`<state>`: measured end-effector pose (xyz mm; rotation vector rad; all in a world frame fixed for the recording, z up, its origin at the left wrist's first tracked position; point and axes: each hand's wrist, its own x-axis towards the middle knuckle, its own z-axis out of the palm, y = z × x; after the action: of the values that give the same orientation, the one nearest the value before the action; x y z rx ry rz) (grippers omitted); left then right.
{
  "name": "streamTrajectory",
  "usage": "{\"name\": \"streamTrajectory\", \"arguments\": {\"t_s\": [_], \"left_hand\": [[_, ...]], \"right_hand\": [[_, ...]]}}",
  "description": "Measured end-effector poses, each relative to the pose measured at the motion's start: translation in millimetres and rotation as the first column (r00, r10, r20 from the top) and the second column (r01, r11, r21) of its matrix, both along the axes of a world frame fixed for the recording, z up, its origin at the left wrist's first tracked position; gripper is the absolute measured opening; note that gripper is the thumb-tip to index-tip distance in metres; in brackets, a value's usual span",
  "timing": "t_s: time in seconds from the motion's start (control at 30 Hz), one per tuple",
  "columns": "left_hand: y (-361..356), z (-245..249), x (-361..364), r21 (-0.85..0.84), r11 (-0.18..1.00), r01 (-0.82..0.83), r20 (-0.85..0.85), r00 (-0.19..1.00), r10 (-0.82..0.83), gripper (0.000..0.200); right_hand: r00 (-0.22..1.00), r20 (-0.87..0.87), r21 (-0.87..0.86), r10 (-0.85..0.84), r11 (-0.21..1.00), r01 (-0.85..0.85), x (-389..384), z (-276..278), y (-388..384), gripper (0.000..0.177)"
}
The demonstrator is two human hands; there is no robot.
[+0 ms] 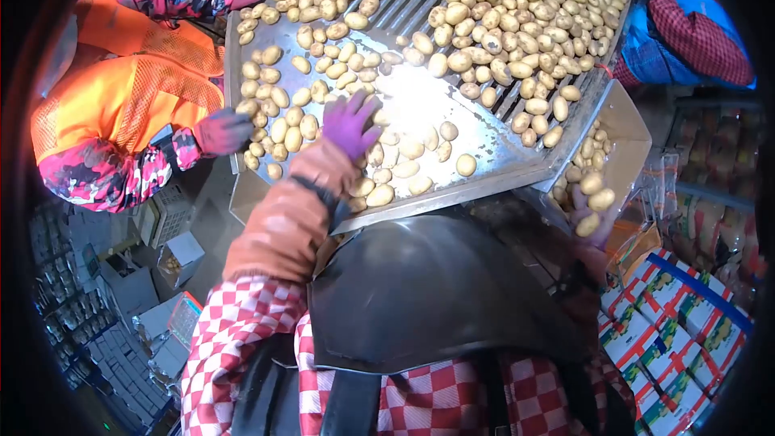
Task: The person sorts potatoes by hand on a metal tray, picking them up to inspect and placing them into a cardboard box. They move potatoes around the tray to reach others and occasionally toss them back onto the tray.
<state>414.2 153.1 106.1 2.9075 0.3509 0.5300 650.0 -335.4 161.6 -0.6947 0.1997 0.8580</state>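
Note:
My left hand (350,126), in a purple glove, lies on the metal sorting table (492,163) with its fingers spread. It touches the loose potatoes (381,195) around it and grips none that I can see. At the table's right edge, my right hand (580,200) is low over a cardboard box (626,131), dim and partly covered. Several larger potatoes (597,199) sit in its cupped fingers. More potatoes (593,145) lie inside that box. A bright glare washes out part of the metal beside my left hand.
A heap of potatoes (525,8) covers the slatted far right. At left, a co-worker in an orange vest (129,97) has gloved hands by the potatoes; another person's checked sleeve (698,36) is at right. Printed cartons (670,339) are stacked lower right, a crate (171,214) lower left.

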Motion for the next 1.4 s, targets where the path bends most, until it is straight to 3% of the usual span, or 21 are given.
{"name": "streamTrajectory", "arguments": {"t_s": [0.1,0.2,0.23,0.3,0.37,0.43,0.5,0.53,0.6,0.63,0.73,0.77,0.83,0.9,0.93,0.97,1.03,1.1,1.2,1.3,1.4], "left_hand": [[1.8,8.0,-72.2,-0.259,0.945,-0.201,-0.134,0.976,0.171,0.046],[-15.4,11.1,-110.8,-0.069,0.913,-0.402,-0.084,0.914,0.397,0.036],[-24.7,19.5,-101.7,-0.178,0.858,-0.482,-0.132,0.876,0.465,0.034],[-46.4,34.5,-81.3,-0.266,0.891,-0.369,-0.295,0.911,0.289,0.043],[-61.7,24.9,-79.5,-0.268,0.962,0.047,-0.14,0.986,-0.087,0.049],[-52.9,9.9,-102.5,-0.079,0.996,0.032,-0.189,0.981,-0.046,0.055],[-36.3,27.8,-122.5,-0.34,0.889,-0.307,-0.319,0.927,0.199,0.058],[-35.9,19.2,-141.7,-0.224,0.883,-0.413,-0.135,0.91,0.391,0.058],[-36.0,17.8,-166.2,-0.276,0.696,-0.663,-0.347,0.744,0.571,0.056],[-35.3,0.9,-174.7,-0.32,0.556,-0.767,-0.446,0.64,0.626,0.055],[-50.7,4.2,-137.7,-0.258,0.738,-0.624,-0.182,0.781,0.597,0.056],[-49.8,21.6,-119.4,-0.418,0.793,-0.443,-0.299,0.892,0.34,0.056],[-56.6,36.2,-104.0,-0.025,0.988,-0.155,-0.064,0.986,0.153,0.054],[-27.7,18.4,-113.6,-0.079,0.976,-0.203,-0.106,0.975,0.195,0.052],[-15.3,26.3,-118.2,-0.137,0.912,-0.386,-0.273,0.9,0.34,0.048],[-12.2,16.3,-133.7,-0.229,0.841,-0.49,-0.124,0.872,0.474,0.041],[-8.4,-2.0,-156.6,-0.194,0.803,-0.563,-0.146,0.826,0.544,0.035],[-12.8,8.0,-154.1,-0.2,0.776,-0.599,-0.219,0.799,0.56,0.032],[-7.6,25.2,-125.8,-0.242,0.832,-0.499,-0.157,0.867,0.474,0.03],[-1.4,36.4,-75.6,-0.22,0.932,-0.289,0.061,0.949,0.309,0.025],[17.5,17.0,-45.2,-0.345,0.877,-0.336,-0.054,0.939,0.338,0.037]], "right_hand": [[0.976,0.163,-0.36,-0.143,0.913,0.194,6.6,-7.9,-38.3,0.034],[0.896,0.408,-0.699,-0.174,0.572,0.43,35.9,-34.4,-37.8,0.037],[0.923,0.384,-0.698,-0.01,0.652,0.297,37.9,-33.8,-15.0,0.033],[0.884,0.344,-0.685,0.317,0.729,0.005,20.9,-15.7,82.2,0.025],[0.807,0.249,-0.739,0.535,0.644,-0.199,-4.1,-3.7,154.4,0.039],[0.616,0.177,-0.837,0.768,0.447,-0.316,-4.8,-12.7,195.5,0.042],[0.271,0.126,-0.978,0.954,0.165,-0.125,-3.0,-32.0,217.9,0.05],[-0.164,0.314,-0.92,0.935,0.343,0.19,-6.6,-62.3,215.7,0.056],[-0.324,0.166,-0.927,0.931,0.259,0.27,-27.5,-79.6,231.8,0.069],[-0.06,-0.077,-0.996,0.995,-0.074,0.052,-57.2,-72.2,257.5,0.076],[-0.22,0.07,-0.995,0.973,0.052,-0.084,-85.7,-101.1,291.0,0.066],[-0.312,0.171,-0.982,0.935,0.135,-0.133,-85.3,-97.7,303.1,0.062],[-0.47,0.361,-0.93,0.806,0.269,-0.252,-75.2,-86.3,331.6,0.053],[-0.541,0.475,-0.879,0.694,0.401,-0.259,-55.4,-75.7,369.5,0.046],[-0.549,0.493,-0.86,0.676,0.473,-0.19,-44.8,-71.9,388.6,0.044],[-0.495,0.451,-0.844,0.742,0.535,0.033,-31.8,-68.4,406.2,0.042],[-0.259,0.35,-0.889,0.9,0.407,0.212,3.2,-42.2,443.0,0.042],[-0.138,0.327,-0.917,0.935,0.349,0.193,24.6,-18.5,465.5,0.043],[-0.328,0.275,-0.903,0.904,0.361,0.235,56.1,-66.0,499.8,0.044],[-0.519,0.001,-0.851,0.855,0.273,0.449,40.4,-80.8,502.5,0.047],[-0.509,0.065,-0.903,0.858,0.267,0.336,38.2,-59.6,504.8,0.042]]}}
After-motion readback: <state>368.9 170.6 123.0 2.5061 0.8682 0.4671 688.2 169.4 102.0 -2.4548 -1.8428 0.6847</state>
